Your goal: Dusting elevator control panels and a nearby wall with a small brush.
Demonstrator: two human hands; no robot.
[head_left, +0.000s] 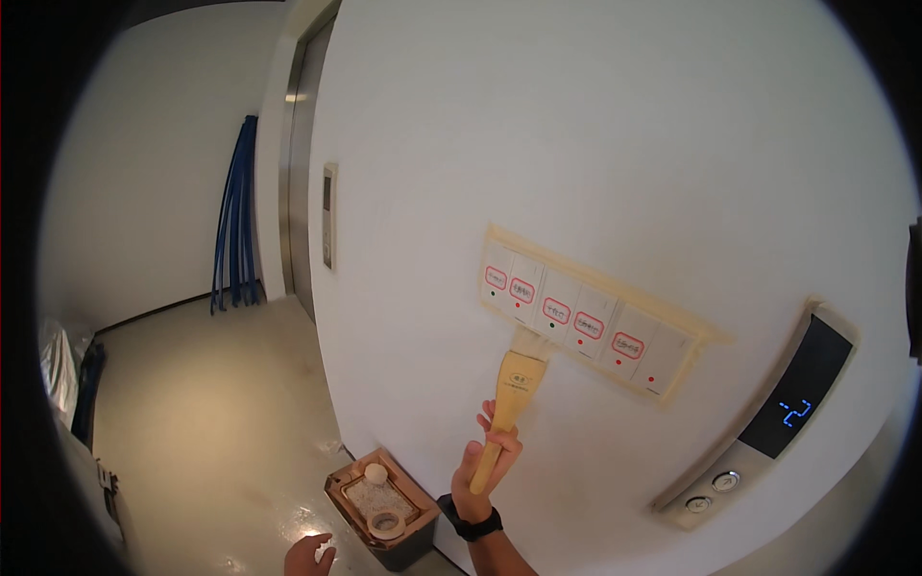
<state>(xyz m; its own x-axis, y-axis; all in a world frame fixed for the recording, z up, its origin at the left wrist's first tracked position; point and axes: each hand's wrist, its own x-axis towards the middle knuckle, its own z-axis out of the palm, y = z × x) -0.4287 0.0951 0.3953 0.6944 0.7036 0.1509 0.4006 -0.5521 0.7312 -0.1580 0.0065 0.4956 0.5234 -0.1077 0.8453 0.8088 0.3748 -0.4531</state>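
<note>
My right hand, with a black watch on its wrist, is closed around the wooden handle of a wide flat paintbrush. The brush points up, and its pale bristles meet the lower edge of a row of white switch plates on the wall. Yellowish masking tape borders these plates, which carry red-framed labels and small red and green dots. Low at the frame's bottom, my left hand shows thumb and finger apart, with nothing visible between them.
A dark bin with a brown-edged top stands against the wall, bearing a tape roll and a round pale object. An elevator call panel is at right. Blue strips lean beyond the elevator door.
</note>
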